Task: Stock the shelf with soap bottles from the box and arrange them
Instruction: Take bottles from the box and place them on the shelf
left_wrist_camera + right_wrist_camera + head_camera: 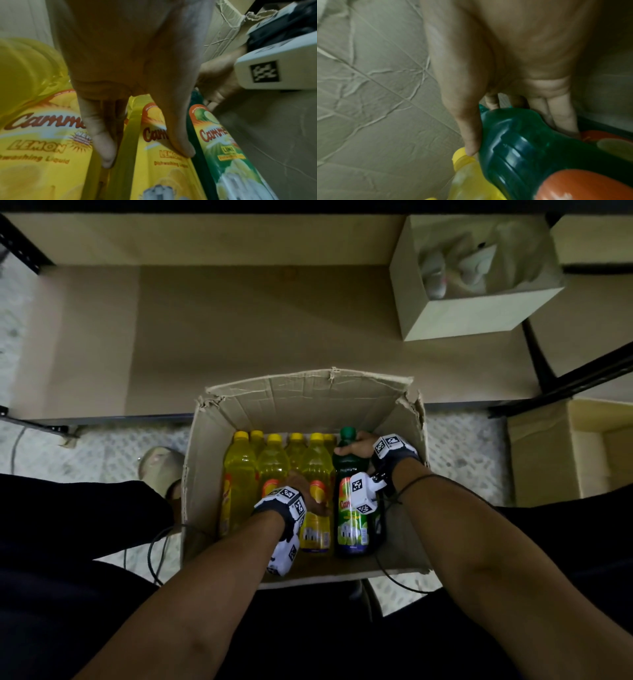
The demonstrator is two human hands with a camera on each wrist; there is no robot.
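Below, in the head view, an open cardboard box with torn flaps is seen on the floor in front of a low shelf. Yellow bottles with yellow caps are stood upright in rows inside it, and one green bottle with a green cap is placed at the right end. The green bottle's shoulder is gripped by the right hand, thumb on the near side. The left hand is lowered onto a front yellow bottle. A smaller carton is kept on the shelf at right. Tagged white modules are worn on both wrists.

In the left wrist view, the left hand is shown with fingers pointing down; the thumb is pressed on the label of the front yellow bottle and the fingers are slid into the gap on its other side, so the bottle is pinched. Labels are read as "Camme…", "LEMON", "NEW", "Dishwashing Liquid"; the green bottle carries "LIME".

In the right wrist view, the right hand is closed round the ribbed shoulder of the green bottle, thumb on one side, fingers behind. A yellow cap is noted just beside. No writing is legible here.
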